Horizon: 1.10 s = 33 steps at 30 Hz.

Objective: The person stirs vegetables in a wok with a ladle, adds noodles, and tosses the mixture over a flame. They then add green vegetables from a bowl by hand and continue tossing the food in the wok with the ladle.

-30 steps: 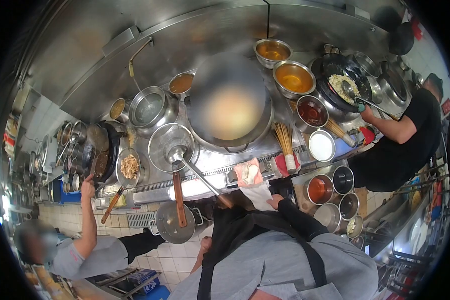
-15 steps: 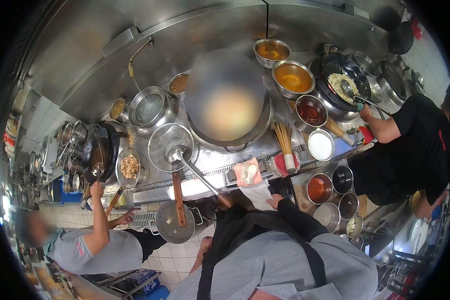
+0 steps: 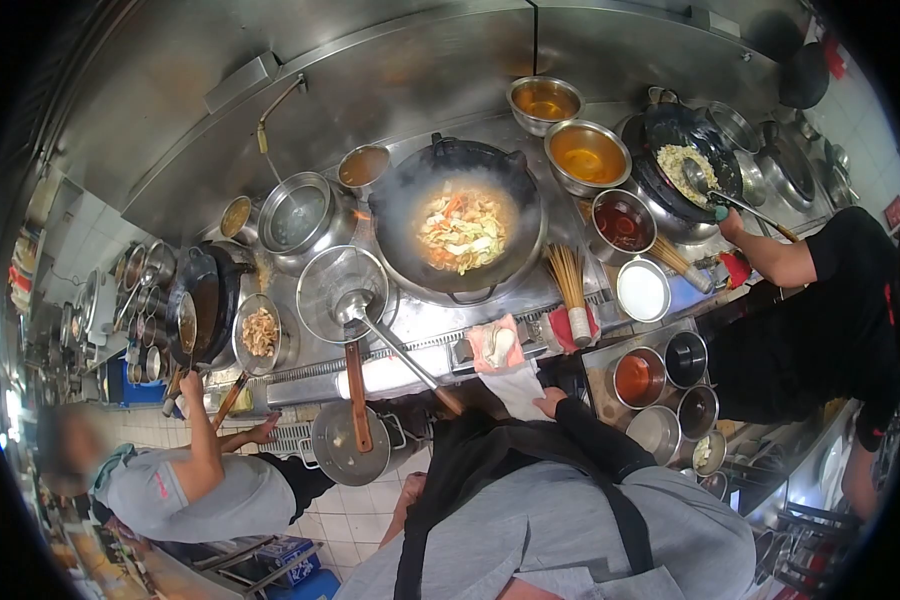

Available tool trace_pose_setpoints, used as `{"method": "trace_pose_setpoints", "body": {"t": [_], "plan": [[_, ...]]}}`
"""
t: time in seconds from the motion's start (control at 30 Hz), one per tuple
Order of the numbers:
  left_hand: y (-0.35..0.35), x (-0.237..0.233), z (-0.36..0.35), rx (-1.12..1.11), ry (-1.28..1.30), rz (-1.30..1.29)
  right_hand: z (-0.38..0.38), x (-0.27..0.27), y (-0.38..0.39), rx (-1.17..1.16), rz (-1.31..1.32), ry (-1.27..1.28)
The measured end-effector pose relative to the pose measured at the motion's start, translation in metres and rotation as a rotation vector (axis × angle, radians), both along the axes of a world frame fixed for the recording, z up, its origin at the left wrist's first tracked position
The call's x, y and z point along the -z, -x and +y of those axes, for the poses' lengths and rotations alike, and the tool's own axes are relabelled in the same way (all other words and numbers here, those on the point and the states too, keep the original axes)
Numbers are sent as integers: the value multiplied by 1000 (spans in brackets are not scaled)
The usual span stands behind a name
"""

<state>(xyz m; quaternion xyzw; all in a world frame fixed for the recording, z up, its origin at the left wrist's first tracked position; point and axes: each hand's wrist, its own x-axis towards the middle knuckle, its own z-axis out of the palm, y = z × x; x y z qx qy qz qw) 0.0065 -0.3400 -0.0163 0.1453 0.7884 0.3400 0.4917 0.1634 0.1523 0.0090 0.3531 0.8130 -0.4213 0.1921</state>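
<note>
My right hand (image 3: 548, 402) is at the stove's front edge, its fingers closed on a white cloth (image 3: 513, 393) that hangs down from the ledge. Low at my left side, against the dark apron, is my left hand (image 3: 410, 488); its fingers are mostly hidden. In front of me a large wok (image 3: 395, 245) holds steaming sliced vegetables (image 3: 460, 228). A wire strainer (image 3: 320, 285) with a wooden handle rests on the stove left of the wok. Across it lies a ladle (image 3: 352, 306), its long handle pointing toward my body.
At left, a co-worker (image 3: 210, 490) holds a utensil over another wok (image 3: 208, 275). At right, another co-worker (image 3: 810, 320) works a ladle in a wok of rice-like food (image 3: 678, 165). Bowls of orange liquid (image 3: 588, 155), bamboo brushes (image 3: 567, 280) and a stockpot (image 3: 350, 455) surround me.
The large wok's contents, blurred before, show clearly now. The left co-worker's utensil has shifted over their wok, and the right co-worker's body and far arm have moved. My hands have stayed in place.
</note>
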Motion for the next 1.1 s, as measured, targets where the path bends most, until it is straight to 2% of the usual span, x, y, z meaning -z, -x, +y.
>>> {"method": "trace_pose_setpoints", "body": {"t": [0.07,0.13,0.33,0.43,0.47,0.5,0.53,0.63,0.73,0.87,0.93,1.0,1.1], "plan": [[0,4,-3,45,-26,27,2,1,1,-18,-18,11],[0,4,-2,-38,7,-18,1,0,0,-16,2,-2],[2,-4,-1,349,-105,306,1,3,0,2,-10,10],[3,-24,22,510,319,355,0,2,0,11,-9,7],[2,-25,24,412,293,379,0,0,0,12,-11,5],[-1,-1,15,314,266,402,0,-1,0,12,-9,4],[-2,2,16,215,238,425,0,0,0,12,-8,3],[-1,-15,26,-18,464,152,-1,2,-1,16,10,-1],[-1,-15,27,-387,405,-100,-1,-3,0,15,17,7],[-1,-28,29,-111,393,43,-1,-2,-1,13,29,1],[-2,-13,21,16,331,151,-2,1,-1,12,33,-18],[-2,10,15,12,318,140,-2,6,-2,7,32,-23],[0,15,13,-28,307,102,-1,10,-2,7,34,-19]]}}
